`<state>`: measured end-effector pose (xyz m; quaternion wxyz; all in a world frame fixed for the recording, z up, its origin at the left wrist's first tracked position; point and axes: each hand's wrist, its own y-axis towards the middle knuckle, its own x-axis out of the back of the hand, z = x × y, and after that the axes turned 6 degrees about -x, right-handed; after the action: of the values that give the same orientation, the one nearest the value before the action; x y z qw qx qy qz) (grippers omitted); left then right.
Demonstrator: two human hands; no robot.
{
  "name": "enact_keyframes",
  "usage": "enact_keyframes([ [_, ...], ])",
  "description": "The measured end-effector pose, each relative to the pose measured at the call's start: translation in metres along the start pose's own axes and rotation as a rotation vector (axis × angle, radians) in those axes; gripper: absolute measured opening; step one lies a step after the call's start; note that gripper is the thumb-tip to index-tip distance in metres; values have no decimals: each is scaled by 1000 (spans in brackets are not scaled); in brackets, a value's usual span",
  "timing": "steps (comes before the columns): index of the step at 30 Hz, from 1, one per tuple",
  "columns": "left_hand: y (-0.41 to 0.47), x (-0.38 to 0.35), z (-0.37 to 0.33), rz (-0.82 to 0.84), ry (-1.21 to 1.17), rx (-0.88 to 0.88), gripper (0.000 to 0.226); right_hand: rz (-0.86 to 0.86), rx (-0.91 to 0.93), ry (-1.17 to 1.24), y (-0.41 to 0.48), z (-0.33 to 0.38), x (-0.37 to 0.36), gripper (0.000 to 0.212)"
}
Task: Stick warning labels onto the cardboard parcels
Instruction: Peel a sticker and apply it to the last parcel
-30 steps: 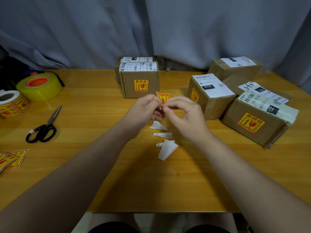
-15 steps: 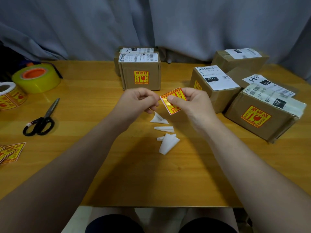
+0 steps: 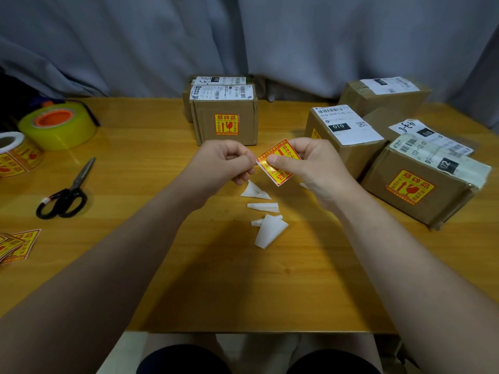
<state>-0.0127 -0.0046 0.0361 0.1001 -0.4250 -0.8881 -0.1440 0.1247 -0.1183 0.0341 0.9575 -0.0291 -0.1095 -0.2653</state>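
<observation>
Above the middle of the wooden table [image 3: 189,279] I hold a yellow-and-red warning label [image 3: 282,168]. My right hand [image 3: 310,166] pinches it, thumb on its face. My left hand [image 3: 224,164] pinches the label's left corner. A cardboard parcel [image 3: 225,114] with a warning label on its front stands behind my hands. To the right lie a parcel marked 010 [image 3: 345,136], a labelled parcel marked 112 [image 3: 421,187] and two more parcels [image 3: 383,95] behind them.
Several white backing scraps [image 3: 267,228] lie below my hands. At the left are black scissors [image 3: 67,195], a yellow tape roll [image 3: 58,126], a roll of warning labels [image 3: 16,155] and cut labels [image 3: 16,244] near the edge. Grey curtain behind.
The label has turned from edge-on to face-up and flat between my hands. My hands have drawn slightly apart, the right one now holding the label, the left at its corner.
</observation>
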Motion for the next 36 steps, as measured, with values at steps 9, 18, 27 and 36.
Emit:
enact_keyframes([
  [9,1,-3,-2,0,-104,0,21,23,-28,166,1,0,-1,20],
  [18,1,-9,1,-44,-215,-15,18,-304,110,-154,3,-11,-14,27],
  [27,2,-16,2,-120,-75,-52,15,-193,187,-154,0,-6,-16,6],
  [36,-1,-19,-1,-109,113,-78,10,-272,402,-604,1,-4,-16,13],
])
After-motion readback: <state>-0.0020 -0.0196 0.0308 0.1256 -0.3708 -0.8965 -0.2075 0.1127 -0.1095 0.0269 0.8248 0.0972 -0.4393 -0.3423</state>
